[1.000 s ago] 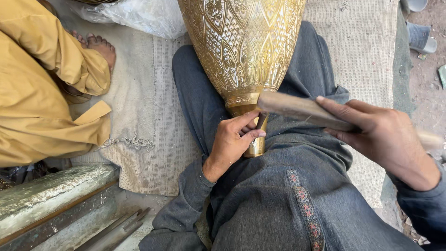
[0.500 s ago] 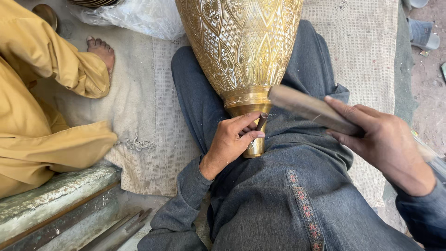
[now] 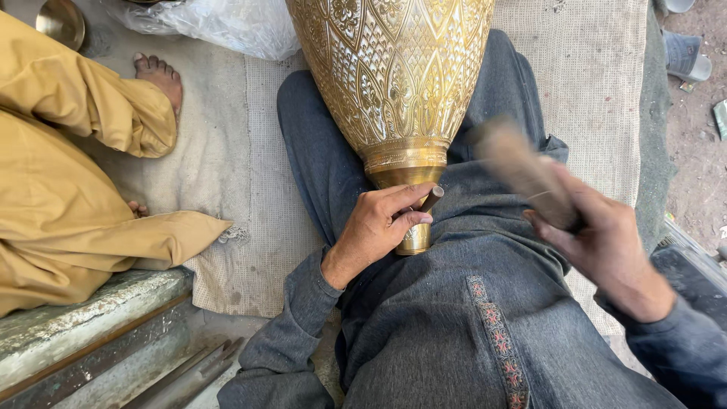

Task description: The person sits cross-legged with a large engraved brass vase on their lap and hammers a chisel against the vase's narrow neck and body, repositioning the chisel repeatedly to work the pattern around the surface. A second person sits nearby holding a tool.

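Left fingers (image 3: 405, 220) pinched shut around a small punch (image 3: 432, 200) set against the brass vase (image 3: 394, 76) neck, right hand (image 3: 598, 242) wrapped on a blurred wooden mallet (image 3: 522, 170), vase resting across the lap for steadiness.

The person wears a dark grey tunic of coarse, faintly flecked cloth, creased over the lap. A narrow embroidered band (image 3: 496, 341) with small red and pale motifs runs down its front toward 6 o'clock. Trousers (image 3: 326, 151) of the same grey cover both legs, which reach toward 12 o'clock. Both long sleeves match: the left cuff (image 3: 303, 284) ends at the wrist, and the right cuff (image 3: 666, 333), at 4 o'clock, does too. Both the left hand (image 3: 379, 227) and the right hand (image 3: 606, 242) are bare, without rings or gloves.
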The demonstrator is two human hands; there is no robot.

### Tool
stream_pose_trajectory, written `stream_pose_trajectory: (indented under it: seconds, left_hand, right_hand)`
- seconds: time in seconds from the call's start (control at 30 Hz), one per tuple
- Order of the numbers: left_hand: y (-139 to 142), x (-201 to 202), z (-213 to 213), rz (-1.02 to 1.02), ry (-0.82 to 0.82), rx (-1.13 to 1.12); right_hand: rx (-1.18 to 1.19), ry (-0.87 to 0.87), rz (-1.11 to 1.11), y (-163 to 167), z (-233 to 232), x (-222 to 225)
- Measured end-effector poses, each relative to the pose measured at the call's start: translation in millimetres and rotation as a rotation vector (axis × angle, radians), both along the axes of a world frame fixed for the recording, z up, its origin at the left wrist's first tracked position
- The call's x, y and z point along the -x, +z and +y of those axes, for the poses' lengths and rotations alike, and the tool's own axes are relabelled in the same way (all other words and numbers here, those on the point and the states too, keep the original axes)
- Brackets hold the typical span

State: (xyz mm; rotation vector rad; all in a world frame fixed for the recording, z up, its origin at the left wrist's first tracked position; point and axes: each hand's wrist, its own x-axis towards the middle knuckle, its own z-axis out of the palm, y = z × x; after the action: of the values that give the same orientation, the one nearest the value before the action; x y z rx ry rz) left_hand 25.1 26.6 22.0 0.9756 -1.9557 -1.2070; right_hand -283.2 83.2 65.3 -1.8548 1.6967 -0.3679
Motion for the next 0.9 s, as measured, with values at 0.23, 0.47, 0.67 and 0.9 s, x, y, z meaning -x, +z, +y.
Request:
stream_pose_trajectory:
  seconds: [0.23,0.47,0.67,0.9]
  left_hand:
    - [-10.3,1.9,11.4,0.019,0.157,-0.109]
    - [-18.5,5.5,30.3,0.057,0.397,-0.111]
    - [-18.5,12.2,44.9,0.151,0.555,-0.175]
    - [-16.5,14.4,52.7,0.195,0.573,-0.111]
  right_hand:
    - [0.068,0.024,-0.073,34.6,-23.6,-3.6]
    - [0.259,0.361,0.395,69.9,-60.9,-31.4]
    - [0.399,0.479,0.484,80.4,-69.3,-43.1]
    - [0.332,0.440,0.491,89.6,-69.3,-44.6]
